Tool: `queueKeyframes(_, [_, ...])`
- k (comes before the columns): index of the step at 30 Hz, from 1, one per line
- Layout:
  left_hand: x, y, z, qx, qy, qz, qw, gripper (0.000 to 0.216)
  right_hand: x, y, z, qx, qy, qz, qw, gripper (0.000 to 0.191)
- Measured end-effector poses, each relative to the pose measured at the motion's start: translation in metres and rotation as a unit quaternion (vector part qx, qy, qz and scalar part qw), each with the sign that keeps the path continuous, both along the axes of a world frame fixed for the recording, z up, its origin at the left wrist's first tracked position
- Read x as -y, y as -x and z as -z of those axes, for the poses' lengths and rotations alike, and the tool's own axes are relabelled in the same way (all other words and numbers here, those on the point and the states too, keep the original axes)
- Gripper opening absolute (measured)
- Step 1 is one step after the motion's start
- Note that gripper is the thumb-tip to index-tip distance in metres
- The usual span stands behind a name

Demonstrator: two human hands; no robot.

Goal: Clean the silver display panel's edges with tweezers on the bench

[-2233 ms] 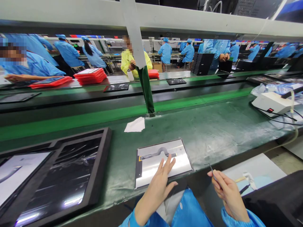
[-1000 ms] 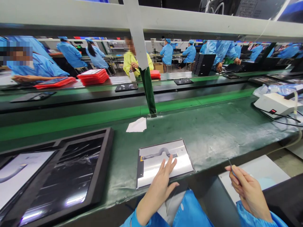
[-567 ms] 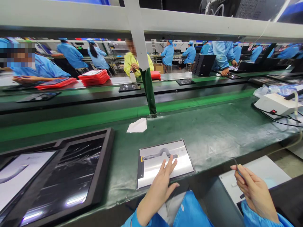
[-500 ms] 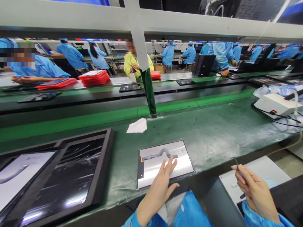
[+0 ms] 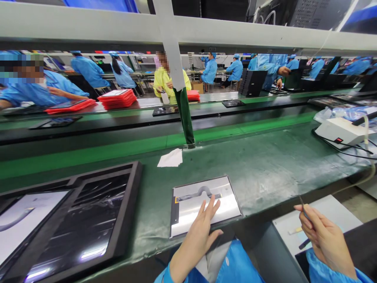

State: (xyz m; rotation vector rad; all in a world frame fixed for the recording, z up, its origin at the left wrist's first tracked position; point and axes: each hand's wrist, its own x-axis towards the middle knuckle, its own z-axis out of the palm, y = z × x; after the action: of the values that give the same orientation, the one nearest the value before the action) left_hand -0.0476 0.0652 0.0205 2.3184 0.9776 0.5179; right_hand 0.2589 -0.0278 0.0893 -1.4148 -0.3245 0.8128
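A flat display panel (image 5: 188, 224) with a silvery back lies on the green work surface in front of me. A dark curved flex cable (image 5: 204, 190) runs across its upper half. My left hand (image 5: 200, 232) rests over the panel's lower edge, fingers spread and fingertips on the silver back near the cable. Off to the right, past the table edge, my right hand (image 5: 324, 232) is closed round thin dark tweezers (image 5: 302, 203), their tips pointing up and away from me. The lower part of the tweezers is hidden by the fingers.
On the left stands a black foam tray (image 5: 134, 196) with another panel (image 5: 32, 216). A white paper scrap (image 5: 171, 158) lies by the green post (image 5: 186, 118). At right sits a white box device (image 5: 341, 131) with cables. Co-workers sit beyond the conveyor (image 5: 129, 126).
My right hand with the tweezers has shifted slightly right and down. My left hand stays on the panel. Across the line, a co-worker's hands have moved, and parts on the conveyor have slid slightly right.
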Motion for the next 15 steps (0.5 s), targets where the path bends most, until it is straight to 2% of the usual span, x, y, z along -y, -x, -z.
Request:
queueKeyframes(9, [0.000, 0.001, 0.001, -0.010, 0.001, -0.001, 1.000, 0.104, -0.001, 0.001, -0.012, -0.014, -0.008, 0.021, 1.000, 0.053])
queueKeyframes(15, [0.000, 0.000, -0.001, -0.010, -0.004, -0.003, 1.000, 0.103, 0.001, -0.006, -0.010, -0.007, -0.013, 0.026, 1.000, 0.053])
